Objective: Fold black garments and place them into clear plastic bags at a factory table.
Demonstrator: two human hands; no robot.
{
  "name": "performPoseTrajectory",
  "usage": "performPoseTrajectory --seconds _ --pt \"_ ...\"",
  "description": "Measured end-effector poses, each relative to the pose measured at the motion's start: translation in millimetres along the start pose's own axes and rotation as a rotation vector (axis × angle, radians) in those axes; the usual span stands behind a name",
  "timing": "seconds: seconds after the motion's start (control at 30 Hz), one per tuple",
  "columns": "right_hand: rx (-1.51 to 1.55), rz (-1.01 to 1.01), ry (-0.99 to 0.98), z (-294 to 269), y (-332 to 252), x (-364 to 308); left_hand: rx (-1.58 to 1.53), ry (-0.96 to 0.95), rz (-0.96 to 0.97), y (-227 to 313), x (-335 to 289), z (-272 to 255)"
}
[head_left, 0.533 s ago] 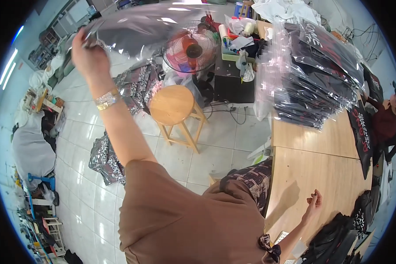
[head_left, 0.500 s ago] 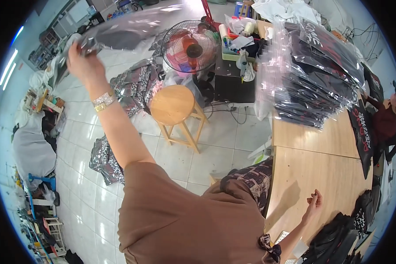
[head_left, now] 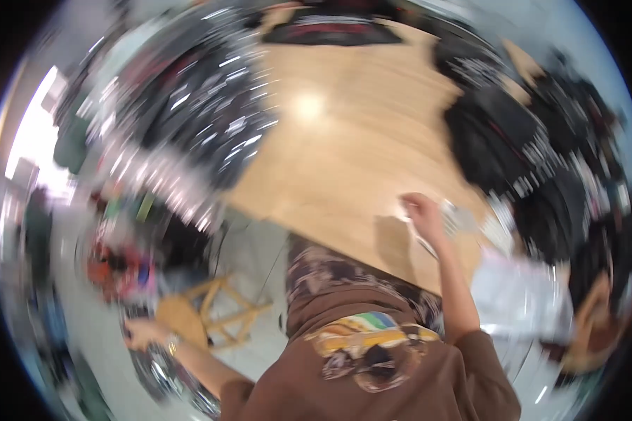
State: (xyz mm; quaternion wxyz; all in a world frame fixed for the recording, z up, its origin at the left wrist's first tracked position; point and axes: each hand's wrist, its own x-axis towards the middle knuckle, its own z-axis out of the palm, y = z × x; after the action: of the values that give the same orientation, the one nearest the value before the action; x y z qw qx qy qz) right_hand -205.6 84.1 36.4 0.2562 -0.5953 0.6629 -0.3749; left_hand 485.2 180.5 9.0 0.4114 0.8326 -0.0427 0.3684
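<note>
The whole view is smeared by motion. My left hand (head_left: 145, 335) is low on the left, beside the round wooden stool (head_left: 182, 319). Its fingers look stretched out, with nothing visible in them. My right hand (head_left: 423, 210) hovers over the wooden table (head_left: 351, 151), loosely bent, and I make out nothing in it; its shadow falls on the tabletop. On the table's left lies a big stack of dark garments in clear plastic bags (head_left: 203, 91). Black printed garments (head_left: 498, 140) are heaped along the right edge.
Another dark printed garment (head_left: 333, 31) lies at the table's far edge. A pale plastic sheet or bag stack (head_left: 519, 298) is at the near right. Bagged garments (head_left: 168, 382) lie on the floor near the stool. A blurred orange-red fan (head_left: 116, 266) stands left.
The view has swung right toward the table. My left hand has come down from its raised reach, and the clear bag by it is gone from it. My right hand remains over the table.
</note>
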Motion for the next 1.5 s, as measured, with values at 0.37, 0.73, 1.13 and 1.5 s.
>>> performPoseTrajectory --seconds 0.37,0.73,1.13,1.5 --pt "-0.332 0.192 1.019 -104 19 -156 -1.265 -1.244 0.357 353 -308 -113" --pt "-0.306 0.748 1.467 -161 68 -276 -1.415 -2.055 1.569 343 -483 -323" --pt "1.062 -0.934 0.557 -268 -106 -155 -0.81 -1.829 1.868 293 -490 -313" --pt "1.098 -0.84 0.737 -228 -101 -86 -1.094 -2.146 1.703 331 -539 -383"
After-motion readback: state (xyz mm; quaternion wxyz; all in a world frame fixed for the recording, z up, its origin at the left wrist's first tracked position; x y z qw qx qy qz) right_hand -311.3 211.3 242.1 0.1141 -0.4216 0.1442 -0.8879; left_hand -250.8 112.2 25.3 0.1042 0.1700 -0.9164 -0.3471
